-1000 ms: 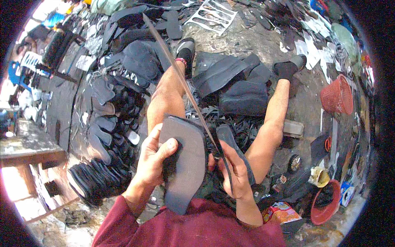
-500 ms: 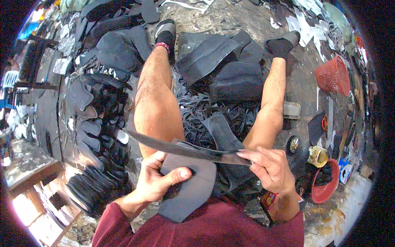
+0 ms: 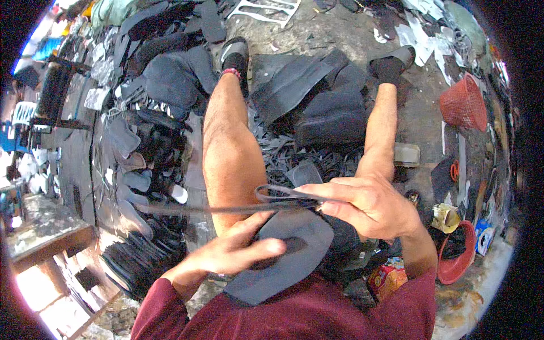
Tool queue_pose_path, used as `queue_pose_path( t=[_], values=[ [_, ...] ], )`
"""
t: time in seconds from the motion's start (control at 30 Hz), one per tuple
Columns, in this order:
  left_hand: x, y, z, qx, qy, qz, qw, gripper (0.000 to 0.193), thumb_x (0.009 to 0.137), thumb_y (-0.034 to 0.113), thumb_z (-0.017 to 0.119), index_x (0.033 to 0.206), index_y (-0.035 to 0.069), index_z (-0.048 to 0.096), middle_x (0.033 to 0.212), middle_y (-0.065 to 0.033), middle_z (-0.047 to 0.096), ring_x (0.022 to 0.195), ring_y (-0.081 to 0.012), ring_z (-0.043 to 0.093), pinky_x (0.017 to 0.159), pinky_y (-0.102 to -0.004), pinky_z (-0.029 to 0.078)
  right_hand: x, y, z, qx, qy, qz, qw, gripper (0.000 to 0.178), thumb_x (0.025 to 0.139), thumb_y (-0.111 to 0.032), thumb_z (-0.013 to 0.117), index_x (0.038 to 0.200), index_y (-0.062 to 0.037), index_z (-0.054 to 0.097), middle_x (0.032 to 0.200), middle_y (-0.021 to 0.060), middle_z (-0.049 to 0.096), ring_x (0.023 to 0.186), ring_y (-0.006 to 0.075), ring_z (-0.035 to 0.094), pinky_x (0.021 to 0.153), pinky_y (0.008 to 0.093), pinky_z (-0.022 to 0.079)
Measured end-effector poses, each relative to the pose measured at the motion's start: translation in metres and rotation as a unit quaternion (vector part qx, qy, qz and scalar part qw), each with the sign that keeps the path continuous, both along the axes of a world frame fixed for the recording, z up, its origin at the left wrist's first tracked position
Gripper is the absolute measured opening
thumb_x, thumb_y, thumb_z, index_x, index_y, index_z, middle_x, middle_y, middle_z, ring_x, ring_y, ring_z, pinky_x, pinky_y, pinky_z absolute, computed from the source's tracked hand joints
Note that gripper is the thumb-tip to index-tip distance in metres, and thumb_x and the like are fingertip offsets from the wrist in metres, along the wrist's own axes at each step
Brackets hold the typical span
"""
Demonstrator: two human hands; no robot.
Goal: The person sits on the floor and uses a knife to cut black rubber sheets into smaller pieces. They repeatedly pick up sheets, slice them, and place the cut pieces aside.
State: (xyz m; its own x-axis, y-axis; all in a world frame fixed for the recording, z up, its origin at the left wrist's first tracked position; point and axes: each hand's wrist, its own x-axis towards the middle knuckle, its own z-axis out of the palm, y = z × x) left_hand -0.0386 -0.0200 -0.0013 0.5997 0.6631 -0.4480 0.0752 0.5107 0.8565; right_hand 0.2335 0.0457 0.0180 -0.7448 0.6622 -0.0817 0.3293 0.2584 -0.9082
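My left hand (image 3: 229, 253) lies flat on a dark grey sole-shaped rubber piece (image 3: 283, 258) resting over my lap, fingers spread across its top. My right hand (image 3: 365, 205) is closed on a long thin dark rubber strip (image 3: 226, 208). The strip runs level to the left across my left thigh and curls into a small loop (image 3: 275, 194) just left of my fingers. The strip's right end is hidden in my fist. Both bare legs stretch forward, feet in dark sandals.
Folded black rubber sheets (image 3: 326, 107) lie between my legs on the ground. Stacks of cut dark soles (image 3: 136, 170) crowd the left side. A red basket (image 3: 466, 105) and a red bowl (image 3: 459, 260) stand at the right. A wooden bench (image 3: 39, 235) sits at the left.
The long strip has swung from pointing up and away to lying level across my thigh. My right hand moved right with it. The sole piece has turned under my left hand.
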Motion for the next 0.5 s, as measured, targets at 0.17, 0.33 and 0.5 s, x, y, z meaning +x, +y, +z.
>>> queue_pose_path(
  t=[0.17,0.33,0.5],
  values=[
    [-0.012,-0.006,0.005,-0.181,-0.208,0.274,0.921,0.075,0.085,0.032,0.064,0.147,0.004,0.034,0.137,-0.0152,0.053,0.107,-0.0257,0.058,0.085,-0.0405,0.049,0.016,-0.054,0.007,-0.004,0.139,-0.248,0.959,0.041,0.099,-0.016,0.051,0.137,-0.0001,0.051,0.096,0.0122,0.068,0.088,0.0228,0.066,0.077,0.0352,0.051],
    [0.096,-0.002,0.027,-0.014,-0.141,0.517,0.844,0.07,0.081,0.027,0.071,0.142,0.018,0.039,0.134,-0.0136,0.049,0.122,-0.0303,0.049,0.097,-0.0464,0.046,-0.002,-0.103,0.0,-0.178,0.235,-0.395,0.87,0.052,0.1,-0.019,0.048,0.147,-0.0018,0.037,0.097,0.0127,0.062,0.085,0.0207,0.059,0.076,0.0348,0.049],
    [0.1,0.008,0.017,-0.097,-0.17,0.468,0.862,0.061,0.085,0.031,0.071,0.136,0.008,0.046,0.121,-0.0089,0.061,0.109,-0.0247,0.06,0.093,-0.0383,0.051,0.003,-0.145,-0.023,-0.115,0.162,-0.461,0.865,0.063,0.099,-0.019,0.05,0.153,0.0027,0.025,0.085,0.0112,0.06,0.073,0.0189,0.056,0.069,0.0331,0.048]
  ],
)
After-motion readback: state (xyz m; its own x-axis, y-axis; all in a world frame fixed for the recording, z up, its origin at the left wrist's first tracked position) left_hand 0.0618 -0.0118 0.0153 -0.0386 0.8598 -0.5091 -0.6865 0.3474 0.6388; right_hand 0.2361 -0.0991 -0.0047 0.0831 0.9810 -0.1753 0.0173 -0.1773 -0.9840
